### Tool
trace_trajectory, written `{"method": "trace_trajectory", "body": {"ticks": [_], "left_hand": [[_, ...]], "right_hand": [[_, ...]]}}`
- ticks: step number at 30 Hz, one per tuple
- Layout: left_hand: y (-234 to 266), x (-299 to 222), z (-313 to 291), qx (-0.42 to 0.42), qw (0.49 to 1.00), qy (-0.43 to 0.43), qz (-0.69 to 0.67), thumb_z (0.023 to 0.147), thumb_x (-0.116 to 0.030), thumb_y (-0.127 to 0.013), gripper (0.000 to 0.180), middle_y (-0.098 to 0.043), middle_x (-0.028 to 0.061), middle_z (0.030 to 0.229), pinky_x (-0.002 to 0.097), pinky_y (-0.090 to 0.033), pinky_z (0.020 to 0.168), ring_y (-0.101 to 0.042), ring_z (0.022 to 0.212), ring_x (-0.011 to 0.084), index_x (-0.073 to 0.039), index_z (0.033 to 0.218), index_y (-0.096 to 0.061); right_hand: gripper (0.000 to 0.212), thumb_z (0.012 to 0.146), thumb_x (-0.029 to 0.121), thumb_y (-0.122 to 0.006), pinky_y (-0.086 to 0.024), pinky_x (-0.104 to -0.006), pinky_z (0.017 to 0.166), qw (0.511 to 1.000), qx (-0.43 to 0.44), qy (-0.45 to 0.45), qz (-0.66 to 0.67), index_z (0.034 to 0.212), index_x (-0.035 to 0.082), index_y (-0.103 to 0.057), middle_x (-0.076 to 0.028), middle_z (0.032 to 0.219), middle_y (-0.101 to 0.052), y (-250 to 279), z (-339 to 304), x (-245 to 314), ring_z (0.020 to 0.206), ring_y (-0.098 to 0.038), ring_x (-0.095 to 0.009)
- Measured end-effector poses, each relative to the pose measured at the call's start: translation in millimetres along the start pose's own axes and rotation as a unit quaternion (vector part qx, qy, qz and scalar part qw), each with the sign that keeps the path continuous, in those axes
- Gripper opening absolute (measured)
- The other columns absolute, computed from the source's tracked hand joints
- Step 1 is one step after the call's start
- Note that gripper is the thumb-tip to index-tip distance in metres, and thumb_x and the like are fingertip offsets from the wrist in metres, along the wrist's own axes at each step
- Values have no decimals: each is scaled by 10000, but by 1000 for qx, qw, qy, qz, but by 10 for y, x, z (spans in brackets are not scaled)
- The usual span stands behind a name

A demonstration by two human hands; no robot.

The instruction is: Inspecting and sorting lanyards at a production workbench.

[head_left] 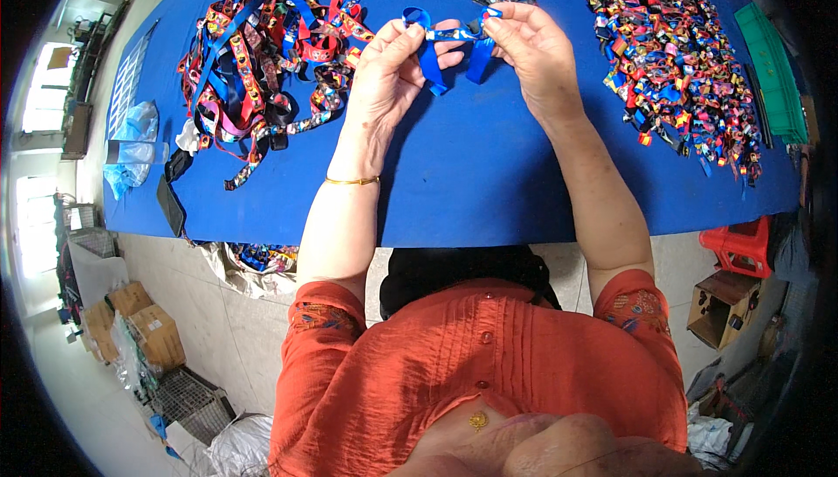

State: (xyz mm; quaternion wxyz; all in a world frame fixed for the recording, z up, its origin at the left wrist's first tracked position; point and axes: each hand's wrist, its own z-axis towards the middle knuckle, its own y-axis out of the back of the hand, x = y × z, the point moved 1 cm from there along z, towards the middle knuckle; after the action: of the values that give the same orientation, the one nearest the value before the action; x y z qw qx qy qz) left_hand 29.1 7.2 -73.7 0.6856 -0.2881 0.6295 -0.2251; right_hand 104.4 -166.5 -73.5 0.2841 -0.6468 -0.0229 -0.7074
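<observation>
Both hands pinch one blue patterned strap [449,41] above the blue surface [471,180]: the left hand [388,62] grips its looped end, the right hand [532,45] its buckle end. Tangled straps [262,49] lie left, folded pieces [672,49] right.

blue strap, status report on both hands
Left hand and right hand both pinching the blue strap, held above the blue table. Loose strap pile left, finished pile right. Nothing in the way.

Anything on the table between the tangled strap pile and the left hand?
Head view: only bare blue table between the strap pile and the left hand.
</observation>
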Motion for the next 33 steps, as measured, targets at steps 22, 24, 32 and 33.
{"method": "trace_trajectory", "body": {"ticks": [22, 24, 32, 33], "left_hand": [[49, 13, 18, 20, 999, 23, 15, 968, -94, -572, 80, -684, 248, 1042, 444, -591, 851, -716, 884, 318, -17, 946, -571], [47, 13, 18, 28, 999, 26, 17, 967, -97, -574, 78, -688, 225, 1048, 424, -593, 842, -716, 883, 305, -19, 956, -578], [52, 40, 19, 26, 999, 11, 31, 954, -101, -599, 87, -687, 263, 1020, 402, -606, 796, -711, 884, 292, -27, 911, -582], [54, 35, 22, 27, 999, 11, 30, 954, -101, -599, 87, -687, 263, 1020, 402, -606, 796, -711, 884, 292, -27, 911, -582]], "right_hand": [[319, 871, 33, -702, -527, -228, 776, 999, 15, 9, -33, 1164, -1, -580, -83, 992, -653, 39, 2, 57, 874, -635, -111], [323, 870, 28, -701, -525, -228, 790, 999, 21, 6, -42, 1166, -6, -579, -85, 995, -653, 36, -2, 63, 888, -634, -114], [330, 902, -13, -642, -508, -231, 876, 995, 27, -11, -97, 1217, -31, -547, -98, 1042, -630, -11, -36, 124, 961, -619, -127], [331, 900, -15, -645, -509, -231, 875, 994, 32, -7, -104, 1215, -31, -547, -98, 1043, -631, -10, -31, 117, 962, -620, -126]]}}
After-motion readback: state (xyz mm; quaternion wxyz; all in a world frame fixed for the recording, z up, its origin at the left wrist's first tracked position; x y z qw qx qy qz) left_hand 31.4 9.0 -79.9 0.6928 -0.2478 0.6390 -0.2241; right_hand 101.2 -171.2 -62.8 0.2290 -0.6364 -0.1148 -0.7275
